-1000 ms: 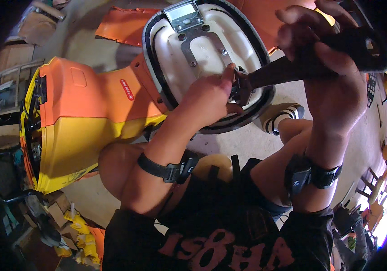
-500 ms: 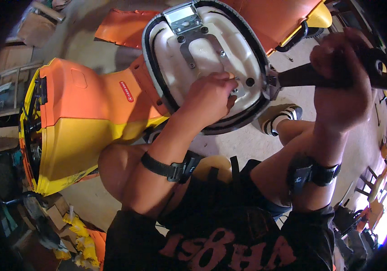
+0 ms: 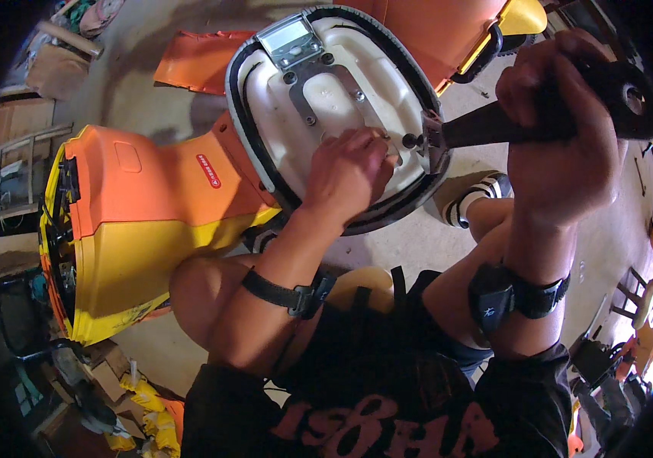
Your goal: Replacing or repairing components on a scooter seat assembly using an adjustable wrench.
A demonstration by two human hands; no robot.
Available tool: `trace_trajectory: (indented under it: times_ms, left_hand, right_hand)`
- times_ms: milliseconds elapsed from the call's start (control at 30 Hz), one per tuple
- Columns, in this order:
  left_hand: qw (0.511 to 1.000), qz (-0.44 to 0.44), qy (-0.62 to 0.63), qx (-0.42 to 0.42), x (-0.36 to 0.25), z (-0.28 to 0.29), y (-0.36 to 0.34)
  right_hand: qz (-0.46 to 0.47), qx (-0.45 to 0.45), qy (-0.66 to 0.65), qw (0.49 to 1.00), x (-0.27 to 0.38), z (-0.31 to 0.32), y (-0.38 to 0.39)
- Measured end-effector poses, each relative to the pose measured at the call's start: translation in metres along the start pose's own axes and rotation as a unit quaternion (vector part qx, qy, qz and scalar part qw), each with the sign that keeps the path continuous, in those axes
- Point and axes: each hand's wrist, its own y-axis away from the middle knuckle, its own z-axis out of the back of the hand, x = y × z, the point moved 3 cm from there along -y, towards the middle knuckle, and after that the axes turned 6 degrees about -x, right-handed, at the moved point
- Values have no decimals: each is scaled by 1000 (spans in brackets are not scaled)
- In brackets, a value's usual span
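Observation:
A scooter seat (image 3: 265,145) lies tilted with its white plastic underside toward me, a black seal around the rim. A metal hinge bracket (image 3: 290,44) sits at its far left end, and a metal plate with bolts (image 3: 310,120) is across its middle. My left hand (image 3: 347,172) is closed over the near right part of that plate; its fingertips hide what they pinch. My right hand (image 3: 563,130) grips a broad black-handled tool (image 3: 490,124) with a hole in its end. The tool's metal head overlaps the seat's right edge; whether it touches is unclear.
The orange and yellow scooter body (image 3: 128,229) stands at the left. Another orange body panel (image 3: 433,34) is at the far side, and a loose orange piece (image 3: 197,62) lies on the floor. My legs flank the work. A stool (image 3: 639,298) stands at the right.
The tool in my right hand has shifted left, its head now over the seat's edge. The seat appears slightly further left. My left hand stays at the plate, its fingers more curled.

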Motion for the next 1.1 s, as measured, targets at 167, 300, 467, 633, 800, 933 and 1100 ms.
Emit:
trace_trajectory:
  times_ms: [167, 300, 467, 633, 800, 933, 1100]
  left_hand:
    - [1000, -10, 16, -8, 0, 2, 0]
    - [1000, -2, -1, 4, 0, 1, 0]
    - [1000, 1, 29, -1, -3, 0, -2]
    - [1000, 11, 26, -5, 4, 1, 0]
    - [1000, 10, 26, 16, 2, 2, 0]
    - [1000, 11, 18, -3, 4, 2, -1]
    - [1000, 18, 15, 7, 5, 1, 1]
  right_hand:
    - [13, -11, -22, 1000, -1, 5, -2]
    - [8, 4, -57, 998, -1, 4, -3]
    - [12, -16, -40, 999, 4, 6, -3]
    - [26, -25, -20, 999, 1, 2, -3]
    - [19, -42, -18, 999, 4, 2, -2]
    - [21, -31, -32, 999, 3, 4, -3]
    - [16, -57, -28, 998, 5, 4, -1]
